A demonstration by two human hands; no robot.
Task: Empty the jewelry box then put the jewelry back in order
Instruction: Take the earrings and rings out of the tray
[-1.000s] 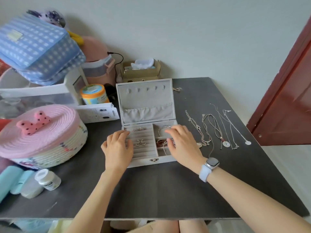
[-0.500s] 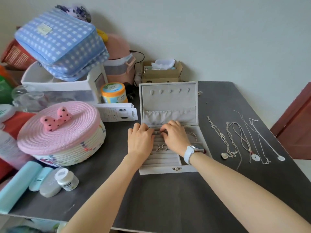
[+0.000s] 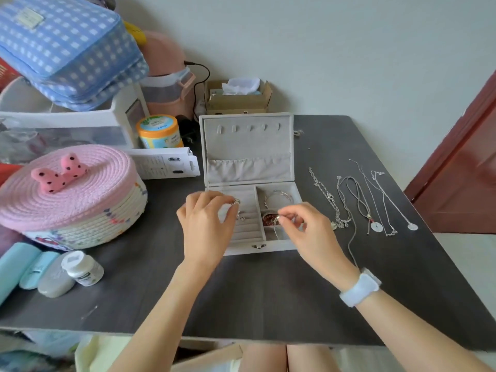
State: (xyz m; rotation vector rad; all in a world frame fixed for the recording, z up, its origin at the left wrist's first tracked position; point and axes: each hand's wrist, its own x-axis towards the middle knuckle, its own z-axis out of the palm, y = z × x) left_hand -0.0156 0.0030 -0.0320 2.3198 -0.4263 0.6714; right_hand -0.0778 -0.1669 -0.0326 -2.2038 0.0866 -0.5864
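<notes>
A white jewelry box (image 3: 281, 247) stands open in the middle of the dark table, its lid (image 3: 248, 149) upright. My left hand (image 3: 206, 226) hovers over the ring slots and pinches a silver ring (image 3: 236, 202). My right hand (image 3: 308, 232) is over the right compartments and pinches a small ring (image 3: 278, 217). More rings (image 3: 240, 216) sit in the slots. A silver bangle (image 3: 277, 196) lies in the back right compartment, a dark red bracelet (image 3: 268, 219) below it. Several silver necklaces (image 3: 362, 202) lie in a row on the table to the right of the box.
A pink-lidded woven basket (image 3: 67, 200) stands left of the box. A white pill bottle (image 3: 81, 268), a grey case (image 3: 55, 280) and blue cases (image 3: 18, 267) lie at front left. A tissue box (image 3: 239, 99), an orange jar (image 3: 159, 131) and stacked bags are behind. A red door (image 3: 464, 167) is at right.
Both hands have drawn apart from the back of the ring slots, each lifting a ring; the right hand has moved right over the side compartments.
</notes>
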